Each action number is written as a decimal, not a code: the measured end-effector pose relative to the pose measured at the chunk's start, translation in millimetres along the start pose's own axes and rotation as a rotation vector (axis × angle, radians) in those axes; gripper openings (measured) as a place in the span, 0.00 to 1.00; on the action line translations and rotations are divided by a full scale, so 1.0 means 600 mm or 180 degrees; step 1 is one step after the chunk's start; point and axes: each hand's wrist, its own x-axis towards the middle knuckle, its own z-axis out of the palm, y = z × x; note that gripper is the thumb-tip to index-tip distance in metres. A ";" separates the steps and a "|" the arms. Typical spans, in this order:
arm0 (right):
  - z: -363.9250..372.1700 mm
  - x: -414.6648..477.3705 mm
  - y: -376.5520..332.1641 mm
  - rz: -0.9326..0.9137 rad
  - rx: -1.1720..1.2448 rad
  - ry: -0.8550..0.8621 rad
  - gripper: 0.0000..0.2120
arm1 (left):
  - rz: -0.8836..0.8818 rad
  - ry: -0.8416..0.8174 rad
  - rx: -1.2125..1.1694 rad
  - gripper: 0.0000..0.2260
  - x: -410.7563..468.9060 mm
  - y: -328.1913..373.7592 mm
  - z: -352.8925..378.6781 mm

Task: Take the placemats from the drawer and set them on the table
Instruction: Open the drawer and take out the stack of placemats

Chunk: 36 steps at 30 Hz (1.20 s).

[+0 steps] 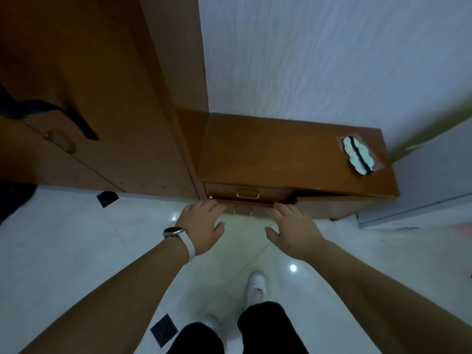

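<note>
White floor [76, 238] — brown wood drawer [258, 206], ajar, brass handle [243, 211]; L hand [201, 224] & R hand [290, 227] flat-fingered on its edge.

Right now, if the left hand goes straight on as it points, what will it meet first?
Probably the top edge of the slightly open lower drawer; the fingers of the left hand seem almost on it, depth unclear.

No readable text, label, brand or number anywhere. Too blurred to read on the watch [173, 231] just behind the left hand [204, 226], likewise on the clear packet [359, 155] beyond the right hand [291, 227].
</note>
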 end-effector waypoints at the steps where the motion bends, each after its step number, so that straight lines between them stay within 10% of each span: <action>1: 0.033 0.022 0.011 0.0039 0.0035 0.0031 0.24 | 0.0037 0.0025 -0.0018 0.25 0.023 -0.006 0.026; 16: 0.476 0.348 0.169 0.0080 0.0151 0.0829 0.24 | 0.0515 0.0742 -0.0006 0.22 0.364 -0.104 0.496; 36: 0.556 0.345 0.149 -0.0064 0.0141 0.1406 0.22 | 0.0791 0.1177 -0.0053 0.23 0.325 -0.102 0.583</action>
